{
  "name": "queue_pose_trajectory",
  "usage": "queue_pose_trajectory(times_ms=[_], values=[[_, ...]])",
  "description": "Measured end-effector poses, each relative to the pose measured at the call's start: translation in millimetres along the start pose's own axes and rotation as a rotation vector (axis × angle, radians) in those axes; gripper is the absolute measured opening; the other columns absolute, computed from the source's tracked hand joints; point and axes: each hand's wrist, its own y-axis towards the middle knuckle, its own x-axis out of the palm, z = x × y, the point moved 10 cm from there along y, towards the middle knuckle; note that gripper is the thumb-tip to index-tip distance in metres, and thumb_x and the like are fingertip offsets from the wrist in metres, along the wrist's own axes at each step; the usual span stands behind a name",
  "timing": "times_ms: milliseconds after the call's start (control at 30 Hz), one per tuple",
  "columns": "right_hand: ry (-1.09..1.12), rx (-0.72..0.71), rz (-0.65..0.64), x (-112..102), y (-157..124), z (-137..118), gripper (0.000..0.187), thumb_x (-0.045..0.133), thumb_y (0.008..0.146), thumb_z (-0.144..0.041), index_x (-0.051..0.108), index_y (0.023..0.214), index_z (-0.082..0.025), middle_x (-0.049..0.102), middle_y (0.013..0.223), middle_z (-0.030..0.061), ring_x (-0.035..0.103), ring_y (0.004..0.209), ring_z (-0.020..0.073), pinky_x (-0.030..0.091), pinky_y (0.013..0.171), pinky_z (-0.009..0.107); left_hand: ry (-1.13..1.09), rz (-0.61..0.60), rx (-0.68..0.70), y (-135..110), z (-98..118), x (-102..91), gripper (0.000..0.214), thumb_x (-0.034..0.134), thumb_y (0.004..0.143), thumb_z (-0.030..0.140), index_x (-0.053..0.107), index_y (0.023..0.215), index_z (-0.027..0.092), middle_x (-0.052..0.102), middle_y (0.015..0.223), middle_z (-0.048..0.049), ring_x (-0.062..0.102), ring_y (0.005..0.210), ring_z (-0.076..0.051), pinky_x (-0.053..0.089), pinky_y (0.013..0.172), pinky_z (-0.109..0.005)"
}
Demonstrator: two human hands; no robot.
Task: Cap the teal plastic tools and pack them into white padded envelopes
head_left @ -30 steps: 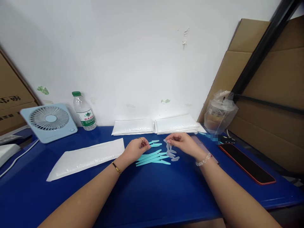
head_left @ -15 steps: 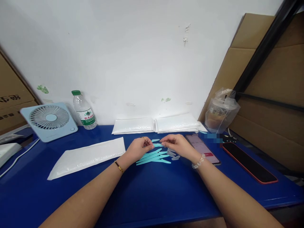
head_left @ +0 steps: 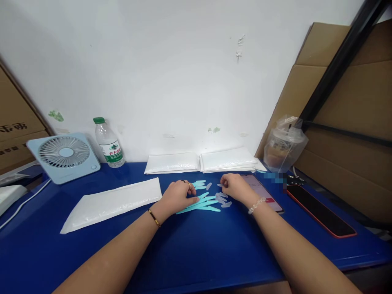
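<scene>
Left to right across a blue worktop (head_left: 196, 253): long white padded envelope (head_left: 113, 204); left hand (head_left: 177, 197) with fingers curled over slim turquoise plastic sticks (head_left: 210, 202), grip impossible to tell; right hand (head_left: 237, 188) with fingers pinching a small translucent plastic piece (head_left: 219, 185) near loose similar pieces (head_left: 221, 198).

Slim turquoise plastic sticks (head_left: 204, 203) lie fanned, overlapping on blue table (head_left: 196, 253), left ends hidden from me. More turquoise sticks (head_left: 200, 184) lie just beyond, also part-covered. Small translucent pieces (head_left: 221, 197) sit in loose cluster beside stick tips, to right. I see one piece (head_left: 208, 186) apart, slanted near farther sticks; another piece (head_left: 219, 185) part-hidden at right fingers (head_left: 225, 180).
</scene>
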Motion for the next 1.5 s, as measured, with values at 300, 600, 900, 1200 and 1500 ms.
queue_pose_trajectory(times_ms=[300,600,900,1200,1500], values=[[0.190,-0.040,0.066,-16.0,-3.3,-2.3,0.007,0.052,0.078,-0.020,0.059,0.077,-0.017,0.064,0.076,0.0041,0.056,0.067,0.0149,0.040,0.061,0.025,-0.112,0.014,-0.059,0.6,-6.2,1.9,0.019,0.049,0.082,0.036,0.059,0.078,0.021,0.062,0.072,0.0011,0.055,0.066,-0.015,0.035,0.056,-0.024],[0.774,-0.175,-0.038,-28.8,-14.5,-31.9,0.026,0.060,0.079,-0.039,0.067,0.090,-0.016,0.063,0.066,0.0025,0.057,0.061,0.0136,0.044,0.054,0.024,-0.156,0.104,-0.036,-1.5,-6.3,-14.0,0.019,0.045,0.086,0.036,0.057,0.081,0.022,0.059,0.068,0.0031,0.053,0.062,-0.013,0.034,0.056,-0.023],[0.922,-0.162,-0.133,-1.8,-15.0,-51.0,0.032,0.066,0.074,-0.042,0.069,0.091,-0.015,0.066,0.066,0.0038,0.063,0.063,0.0155,0.049,0.057,0.026,-0.191,0.096,-0.035,1.1,-2.3,-9.6,0.018,0.048,0.085,0.037,0.058,0.082,0.023,0.061,0.071,0.0034,0.054,0.064,-0.013,0.034,0.056,-0.023],[0.400,-0.320,0.065,-14.1,-5.7,-35.5,0.015,0.057,0.081,-0.022,0.070,0.088,-0.021,0.065,0.091,0.0045,0.060,0.077,0.0156,0.046,0.069,0.027,-0.034,0.170,-0.098,4.0,-21.9,-16.7,0.018,0.051,0.083,0.037,0.061,0.088,0.023,0.065,0.084,-0.0003,0.059,0.082,-0.018,0.039,0.067,-0.026],[0.138,-0.346,-0.033,4.2,-2.3,-40.8,0.013,0.049,0.085,-0.015,0.063,0.084,-0.017,0.059,0.088,0.0059,0.057,0.078,0.0154,0.043,0.073,0.026,-0.013,-0.042,0.080,-3.9,15.1,9.9,0.020,0.056,0.078,0.039,0.064,0.076,0.021,0.066,0.081,-0.0032,0.058,0.080,-0.019,0.039,0.067,-0.027]])
